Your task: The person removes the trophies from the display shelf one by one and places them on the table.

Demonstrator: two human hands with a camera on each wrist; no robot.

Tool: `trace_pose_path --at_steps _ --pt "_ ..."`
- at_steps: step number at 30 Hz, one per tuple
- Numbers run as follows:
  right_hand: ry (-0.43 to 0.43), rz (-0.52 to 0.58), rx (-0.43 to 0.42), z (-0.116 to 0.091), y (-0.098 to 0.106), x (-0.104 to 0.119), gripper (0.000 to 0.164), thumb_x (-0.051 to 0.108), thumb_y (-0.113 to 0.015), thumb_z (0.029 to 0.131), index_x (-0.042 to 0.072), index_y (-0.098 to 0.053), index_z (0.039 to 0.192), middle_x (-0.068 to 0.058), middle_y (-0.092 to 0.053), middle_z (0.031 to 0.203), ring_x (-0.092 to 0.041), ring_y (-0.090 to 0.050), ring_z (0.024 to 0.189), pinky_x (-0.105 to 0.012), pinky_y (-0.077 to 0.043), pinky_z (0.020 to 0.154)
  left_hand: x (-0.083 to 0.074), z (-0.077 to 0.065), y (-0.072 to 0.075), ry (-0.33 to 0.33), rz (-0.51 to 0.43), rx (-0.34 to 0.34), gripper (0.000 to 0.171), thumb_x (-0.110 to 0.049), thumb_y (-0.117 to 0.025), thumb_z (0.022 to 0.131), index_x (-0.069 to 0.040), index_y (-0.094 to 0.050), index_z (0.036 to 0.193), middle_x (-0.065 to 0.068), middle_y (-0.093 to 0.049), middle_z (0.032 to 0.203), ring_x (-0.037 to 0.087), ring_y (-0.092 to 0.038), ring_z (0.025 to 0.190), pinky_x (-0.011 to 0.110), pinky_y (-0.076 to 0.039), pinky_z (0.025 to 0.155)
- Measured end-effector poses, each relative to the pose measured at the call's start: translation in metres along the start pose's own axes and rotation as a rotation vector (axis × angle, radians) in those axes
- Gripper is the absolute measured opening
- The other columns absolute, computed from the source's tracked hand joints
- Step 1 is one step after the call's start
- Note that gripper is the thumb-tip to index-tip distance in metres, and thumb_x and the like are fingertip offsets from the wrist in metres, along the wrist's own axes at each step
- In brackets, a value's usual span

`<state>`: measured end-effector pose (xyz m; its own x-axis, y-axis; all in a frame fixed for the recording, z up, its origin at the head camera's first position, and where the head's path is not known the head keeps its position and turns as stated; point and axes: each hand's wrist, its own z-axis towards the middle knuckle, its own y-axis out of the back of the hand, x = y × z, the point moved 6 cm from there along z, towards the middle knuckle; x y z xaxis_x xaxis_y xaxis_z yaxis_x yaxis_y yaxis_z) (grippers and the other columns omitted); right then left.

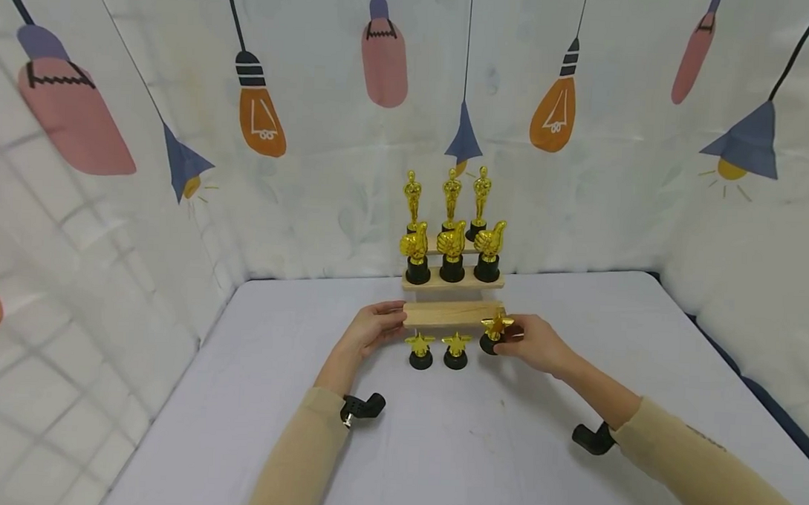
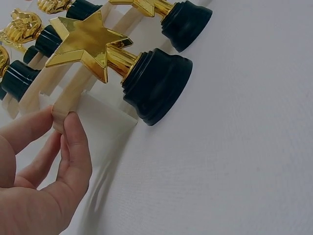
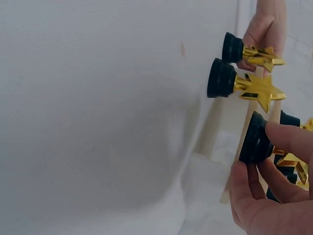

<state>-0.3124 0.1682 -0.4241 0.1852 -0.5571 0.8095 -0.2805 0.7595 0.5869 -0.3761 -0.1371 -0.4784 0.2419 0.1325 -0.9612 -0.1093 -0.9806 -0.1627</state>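
at the right end of the front plank, a pale bar of bare wood, you hold a glossy gold star trophy on a round black base. your right grip grasps it by the base, fingers and thumb on opposite sides. your left grip pinches the plank's left end between thumb and fingers. note the key relation: the plank's long axis runs left to right before you, while the held trophy's runs near upright with a slight lean, its star overlapping the plank's right end in the head view. the right grip is the nearer to that end; whether the base touches the counter you cannot tell. to its left, just before the plank, stand a left gold star trophy and a middle gold star trophy, both upright. behind, on higher wooden tiers, stand three gold thumbs-up trophies and, at the back, three slender gold figure statuettes. beneath you lies a white, cloth-like counter; pale hangings printed with coloured lamps enclose the room.
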Motion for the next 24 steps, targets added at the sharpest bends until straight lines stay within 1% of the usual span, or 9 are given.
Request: trace_pose_path --at_steps 3,9,13,20,24 --pt "0.005 -0.006 0.003 -0.002 -0.003 -0.003 0.047 0.01 -0.079 0.089 -0.008 -0.062 0.13 -0.012 -0.07 0.112 -0.03 -0.065 0.107 -0.044 -0.056 0.088 0.0 0.0 0.0 0.001 0.001 0.001 0.047 -0.001 -0.07 0.096 0.005 -0.057 0.141 0.021 -0.06 0.135 0.021 -0.067 0.102 0.031 -0.059 0.086" --pt "-0.023 -0.009 0.036 -0.004 -0.013 -0.012 0.047 0.009 -0.081 0.088 -0.008 -0.063 0.128 -0.011 -0.07 0.111 -0.028 -0.064 0.105 -0.045 -0.054 0.091 0.0 0.002 0.001 0.015 -0.013 -0.002 0.046 0.0 -0.07 0.096 0.004 -0.057 0.141 0.021 -0.059 0.135 0.021 -0.066 0.102 0.03 -0.059 0.086" --pt "-0.034 -0.003 0.053 -0.003 -0.018 -0.015 0.048 0.009 -0.081 0.087 -0.009 -0.063 0.127 -0.012 -0.069 0.109 -0.028 -0.064 0.103 -0.047 -0.054 0.09 0.001 0.003 0.001 0.005 -0.004 0.004 0.047 -0.001 -0.07 0.097 0.005 -0.057 0.141 0.021 -0.059 0.135 0.021 -0.066 0.103 0.031 -0.058 0.086" --pt "-0.088 0.012 0.049 0.002 -0.024 -0.026 0.046 0.009 -0.082 0.086 -0.008 -0.064 0.126 -0.009 -0.07 0.107 -0.024 -0.063 0.101 -0.044 -0.053 0.089 0.002 0.003 0.002 0.005 0.018 -0.006 0.046 -0.002 -0.07 0.096 0.004 -0.058 0.14 0.021 -0.06 0.135 0.022 -0.066 0.104 0.034 -0.058 0.09" --pt "-0.092 0.003 0.05 0.004 -0.025 -0.03 0.047 0.008 -0.082 0.086 -0.008 -0.064 0.126 -0.01 -0.07 0.107 -0.026 -0.063 0.101 -0.044 -0.054 0.089 0.003 0.004 0.001 0.001 0.02 -0.007 0.046 -0.002 -0.071 0.096 0.004 -0.058 0.14 0.02 -0.06 0.134 0.023 -0.067 0.104 0.034 -0.058 0.09"
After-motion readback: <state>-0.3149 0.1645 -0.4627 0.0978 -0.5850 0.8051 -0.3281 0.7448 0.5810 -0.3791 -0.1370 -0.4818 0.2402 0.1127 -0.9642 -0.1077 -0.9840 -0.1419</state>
